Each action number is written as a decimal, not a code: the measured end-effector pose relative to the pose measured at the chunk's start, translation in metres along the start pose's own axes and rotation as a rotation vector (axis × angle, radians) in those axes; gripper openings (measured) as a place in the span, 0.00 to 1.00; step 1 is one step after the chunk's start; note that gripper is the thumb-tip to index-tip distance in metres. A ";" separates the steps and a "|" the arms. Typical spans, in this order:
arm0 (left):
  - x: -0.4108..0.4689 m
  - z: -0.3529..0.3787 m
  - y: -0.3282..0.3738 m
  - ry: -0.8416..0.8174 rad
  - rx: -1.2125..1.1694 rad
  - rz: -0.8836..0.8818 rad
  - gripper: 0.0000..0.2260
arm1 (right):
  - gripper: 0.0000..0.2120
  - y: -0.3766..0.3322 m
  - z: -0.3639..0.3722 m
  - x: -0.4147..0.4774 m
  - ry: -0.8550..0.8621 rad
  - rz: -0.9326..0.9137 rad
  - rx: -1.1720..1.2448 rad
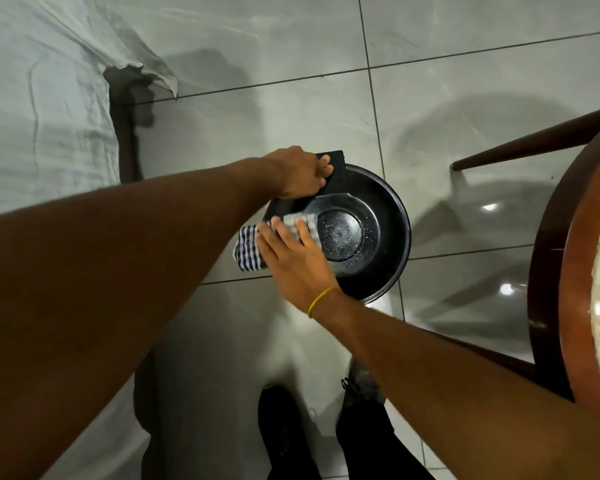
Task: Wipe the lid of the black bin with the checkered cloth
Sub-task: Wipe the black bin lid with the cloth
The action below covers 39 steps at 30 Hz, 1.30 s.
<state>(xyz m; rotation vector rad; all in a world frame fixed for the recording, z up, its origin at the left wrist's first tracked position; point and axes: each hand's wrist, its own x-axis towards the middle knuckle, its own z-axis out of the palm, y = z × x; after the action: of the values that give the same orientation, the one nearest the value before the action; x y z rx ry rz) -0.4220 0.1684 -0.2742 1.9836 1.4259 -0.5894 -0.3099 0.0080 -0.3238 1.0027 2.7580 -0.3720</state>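
Observation:
A round black bin stands on the tiled floor in the middle of the head view. Its glossy black lid has a speckled, dusty round centre. My left hand grips the flat black hinge part at the bin's back left edge. My right hand, with a yellow band at the wrist, lies flat with fingers spread on the checkered cloth, pressing it on the lid's left side. Part of the cloth hangs off the left rim.
A bed with a pale sheet fills the left side. A round wooden-rimmed table and its dark legs stand at the right. My shoes are on the grey tiles below the bin.

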 end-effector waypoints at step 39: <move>0.001 0.018 0.000 0.044 -0.124 -0.041 0.27 | 0.41 0.014 0.024 -0.091 0.152 0.341 0.216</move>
<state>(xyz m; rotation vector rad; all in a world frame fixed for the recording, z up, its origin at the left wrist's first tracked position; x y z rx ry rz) -0.4219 0.1561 -0.2875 1.8850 1.4957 -0.4667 -0.2299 -0.0435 -0.3258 1.5854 2.6420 -0.5663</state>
